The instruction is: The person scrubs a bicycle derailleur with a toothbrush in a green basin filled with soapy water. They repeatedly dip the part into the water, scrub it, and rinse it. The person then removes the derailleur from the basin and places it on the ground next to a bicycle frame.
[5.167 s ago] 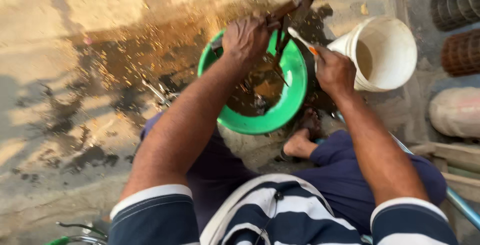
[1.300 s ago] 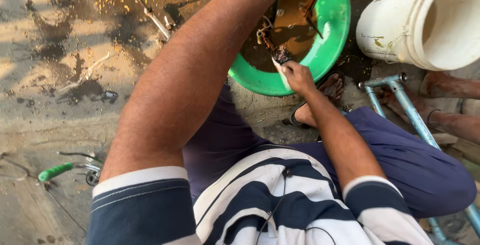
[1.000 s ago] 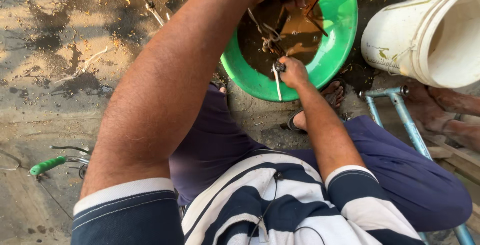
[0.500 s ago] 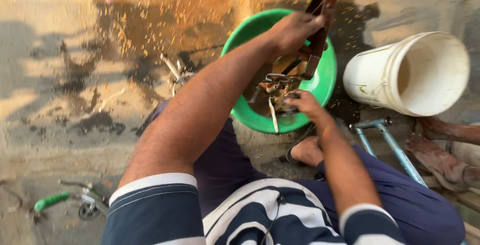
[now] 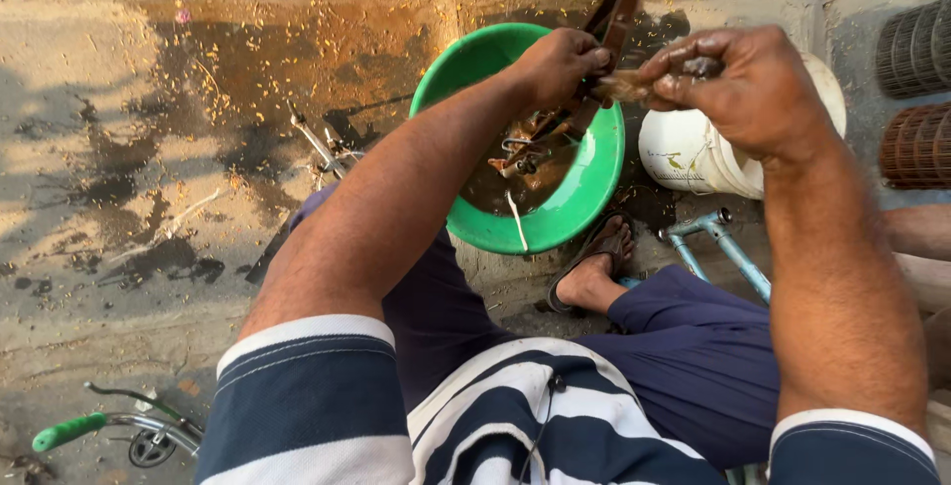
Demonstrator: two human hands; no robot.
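Metal part (image 5: 614,24) | upper centre, above green basin (image 5: 584,188) | left hand (image 5: 555,64) clamped on it | right hand (image 5: 738,89) pinching small wet piece (image 5: 619,87) against it

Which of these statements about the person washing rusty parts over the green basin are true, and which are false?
1. The left hand grips a long dark metal part over the green basin. True.
2. The basin is dry and empty. False: it holds brown liquid and small metal parts.
3. A white bucket stands beside the basin. True.
4. The right hand rests flat on the ground. False: it is raised, pinching a small brownish piece next to the metal part.
5. The person is barefoot. False: the visible foot wears a sandal.
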